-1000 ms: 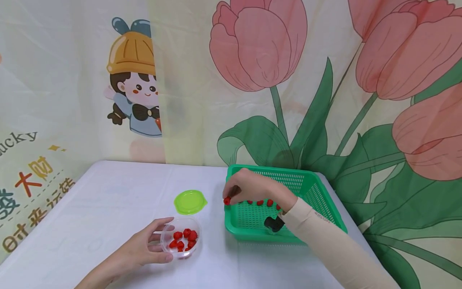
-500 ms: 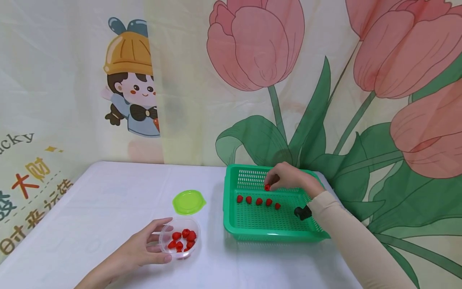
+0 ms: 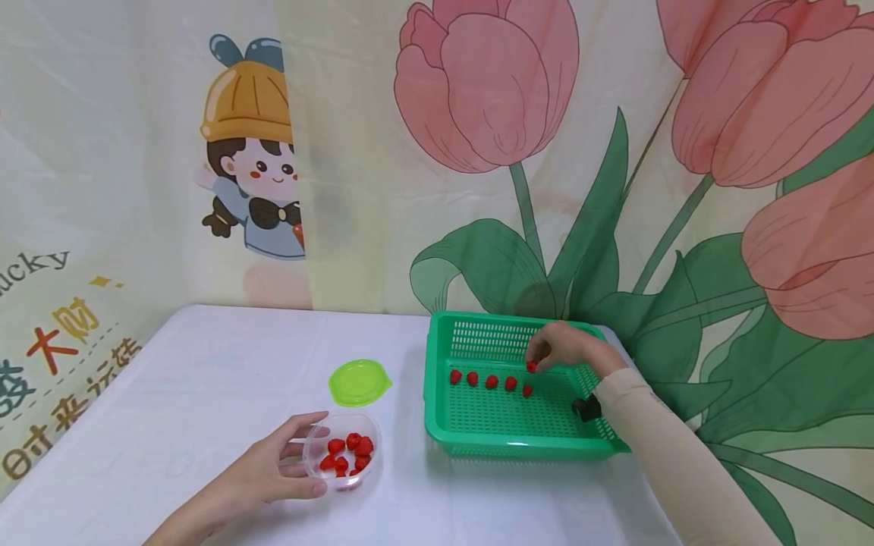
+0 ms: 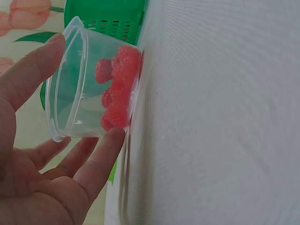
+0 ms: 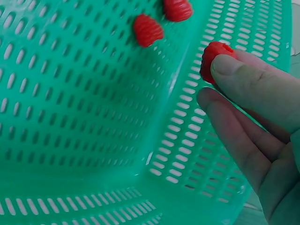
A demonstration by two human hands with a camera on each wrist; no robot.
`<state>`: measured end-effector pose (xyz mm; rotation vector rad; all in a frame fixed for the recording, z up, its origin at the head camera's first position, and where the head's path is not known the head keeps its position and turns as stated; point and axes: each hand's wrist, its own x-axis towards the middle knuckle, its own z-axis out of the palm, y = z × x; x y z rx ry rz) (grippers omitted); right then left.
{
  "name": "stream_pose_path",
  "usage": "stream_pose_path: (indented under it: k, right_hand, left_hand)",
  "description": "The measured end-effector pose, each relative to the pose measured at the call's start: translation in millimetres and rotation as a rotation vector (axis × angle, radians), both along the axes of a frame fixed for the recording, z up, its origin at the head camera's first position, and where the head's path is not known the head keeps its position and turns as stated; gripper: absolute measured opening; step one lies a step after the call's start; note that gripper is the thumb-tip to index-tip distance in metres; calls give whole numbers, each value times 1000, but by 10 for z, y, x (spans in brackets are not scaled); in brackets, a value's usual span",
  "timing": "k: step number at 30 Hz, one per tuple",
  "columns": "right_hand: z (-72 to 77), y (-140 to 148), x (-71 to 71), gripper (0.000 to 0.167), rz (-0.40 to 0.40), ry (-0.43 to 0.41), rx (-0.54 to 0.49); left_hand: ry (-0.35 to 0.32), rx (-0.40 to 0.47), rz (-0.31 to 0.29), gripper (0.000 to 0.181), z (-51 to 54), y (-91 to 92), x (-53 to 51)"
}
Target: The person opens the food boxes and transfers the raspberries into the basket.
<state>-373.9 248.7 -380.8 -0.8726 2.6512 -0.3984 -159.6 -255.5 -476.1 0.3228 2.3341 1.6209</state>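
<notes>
The right hand [image 3: 565,346] pinches one raspberry [image 5: 214,52] between thumb and fingertips, holding it over the perforated green plastic basket [image 3: 492,442], just behind the right end of a row of five raspberries [image 3: 492,382] lying on the basket's floor. The left hand [image 3: 281,461] curls thumb and fingers around a clear plastic cup [image 4: 95,50] with more raspberries [image 4: 124,65] at its bottom. Behind the cup, a lime-green lid [image 3: 358,383] lies on the white-covered table [image 3: 218,371]; a tulip-printed backdrop [image 3: 355,152] hangs beyond.
</notes>
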Motion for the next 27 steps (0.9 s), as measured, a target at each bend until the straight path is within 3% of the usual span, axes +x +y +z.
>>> stream_pose_path:
  k: [10, 27]
  right_hand:
    - [-172, 104, 1, 14, -97, -17, 80]
    - [-325, 52, 5, 18, -123, -55, 102]
  left_hand:
    - [-5, -11, 7, 97, -13, -2, -5]
    - [-8, -19, 9, 96, -7, 1, -3]
